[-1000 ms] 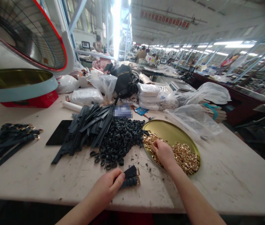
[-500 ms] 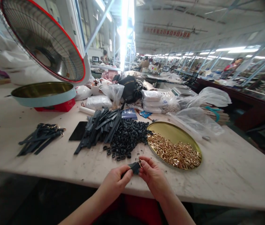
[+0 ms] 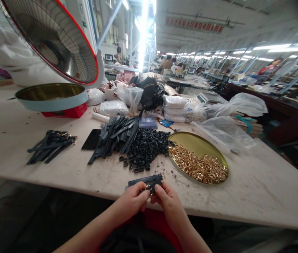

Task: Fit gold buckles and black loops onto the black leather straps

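Note:
Close to the table's front edge, my left hand (image 3: 135, 197) and my right hand (image 3: 167, 199) are both closed on a short dark strap (image 3: 155, 185) with a gold buckle (image 3: 147, 187). The left fingers pinch at the buckle; the right thumb presses the strap's dark end. Fingers hide part of it. Just behind the hands lies another dark buckle strap (image 3: 145, 179), its gold buckle towards the right. Beyond are a heap of small black loops (image 3: 149, 149) and a pile of loose dark straps (image 3: 115, 135). Gold buckles (image 3: 198, 163) fill part of a round gold tray (image 3: 188, 137) to the right.
Finished-looking buckle straps (image 3: 52, 146) lie in a bunch at left. A round tin (image 3: 51, 102) stands on a red box (image 3: 65, 112) beneath a red-rimmed heater (image 3: 51, 38). Plastic bags (image 3: 224, 131), white packets (image 3: 175, 108) and a black bag (image 3: 150, 93) crowd the back.
A buckle strap now lies on the table behind my hands. Both hands are on a dark strap and buckle, closer together and a little lower. The view has shifted slightly.

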